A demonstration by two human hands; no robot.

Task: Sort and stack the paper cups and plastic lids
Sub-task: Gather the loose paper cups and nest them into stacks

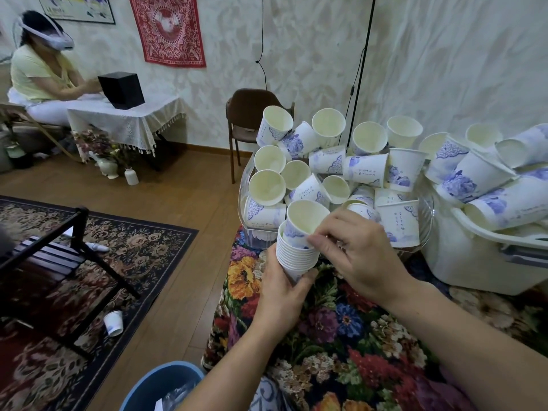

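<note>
While the heap of loose cups fills the clear tray and spills across the white bin to its right, stacking is mid-step at the near edge of the floral tablecloth. Cups in the heap lie every way, mouths mostly toward camera or upward; no plastic lids can be made out.

Nested stack: held off the table just in front of the tray, long axis tilted, mouth up and away, base down toward the wearer. Left hand wraps the stack's lower end, fingers curled round it.

Top cup: partly seated in the stack, mouth open toward upper left, axis roughly in line with the stack but not fully home. Right hand pinches its rim with thumb and fingertips.

Judgement: nesting step in hand. Next move calls for pressing the cup down along the stack axis, keeping both aligned so the rim does not buckle.
</note>
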